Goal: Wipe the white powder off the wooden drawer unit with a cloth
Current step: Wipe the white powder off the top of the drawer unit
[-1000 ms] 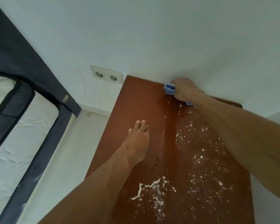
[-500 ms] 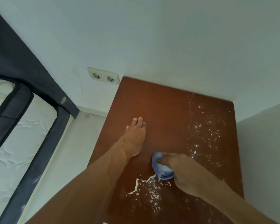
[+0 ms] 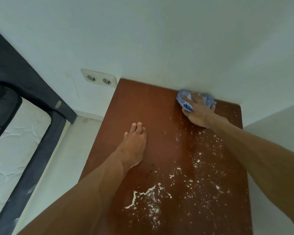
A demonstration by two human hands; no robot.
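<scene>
Room corner: pale wall (image 3: 159,39), reddish-brown wooden drawer unit (image 3: 142,102) set against it, top seen from above.

Right hand (image 3: 199,112): at the far edge of the top, near the right rear corner, palm down, fingers spread over a crumpled blue cloth (image 3: 185,100) and pressing it onto the wood; cloth bunched under the fingers, touching the wall line, showing on both sides of the hand. Right forearm reaching in from the lower right.

White powder (image 3: 198,161): scattered specks across the right half of the top, from just below the right hand toward the near edge; thicker curved ridge and clumps near the front centre. Left half of the top mostly bare wood.

Left hand (image 3: 134,143): flat on the bare left half, palm down, fingers held together, holding nothing, well apart from the cloth.

Double wall socket (image 3: 98,79): on the wall, just left of the unit's rear corner.

Bed (image 3: 15,141): far left, white mattress with dark trim, dark frame beside it.

Floor (image 3: 61,158): pale strip between bed and unit.
</scene>
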